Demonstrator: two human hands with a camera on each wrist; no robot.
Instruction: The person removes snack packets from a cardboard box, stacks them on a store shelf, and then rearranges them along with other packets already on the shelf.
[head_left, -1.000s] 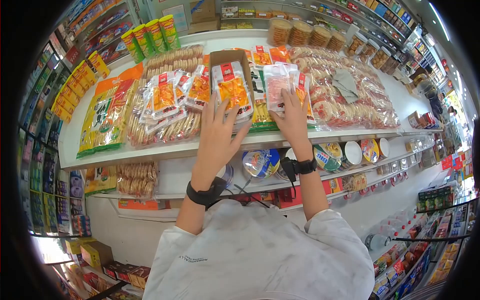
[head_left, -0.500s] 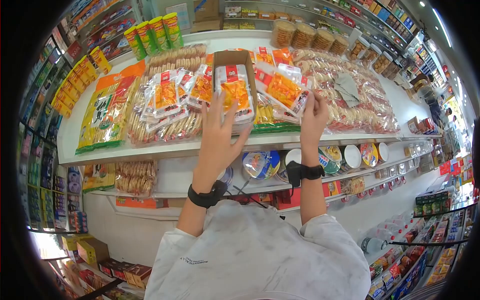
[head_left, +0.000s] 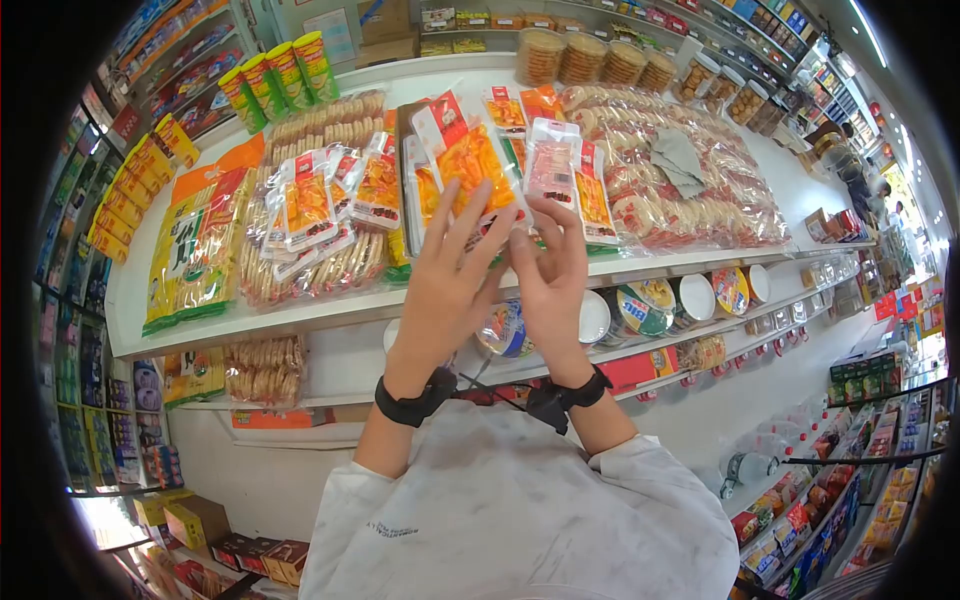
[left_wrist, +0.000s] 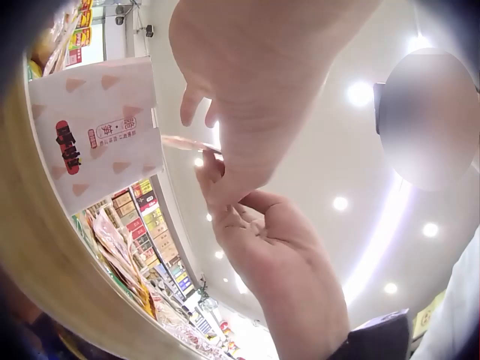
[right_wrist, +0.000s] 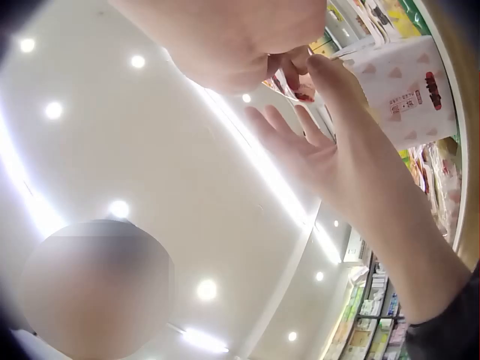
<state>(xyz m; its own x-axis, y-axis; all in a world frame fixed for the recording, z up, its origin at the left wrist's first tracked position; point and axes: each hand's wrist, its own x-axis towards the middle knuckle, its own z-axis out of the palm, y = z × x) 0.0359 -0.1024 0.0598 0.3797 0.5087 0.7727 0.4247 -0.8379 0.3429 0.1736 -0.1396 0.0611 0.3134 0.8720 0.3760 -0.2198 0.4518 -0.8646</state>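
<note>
An orange food packet is tilted over the open box of similar packets. My right hand pinches its lower right corner. The fingers of my left hand lie extended across its lower front. In the left wrist view, my left hand is above my right hand, beside the box's patterned white front. From the right wrist, my left hand shows spread fingers, with my right hand close to the camera.
Loose packets lie left of the box on bagged biscuits. More packets and large biscuit bags lie to the right. Green cans and clear jars stand behind. Round tubs fill the shelf below.
My right hand lifted an orange packet from the right-hand group and moved left with it. The packet came over the box, and my left fingers now lie on it.
</note>
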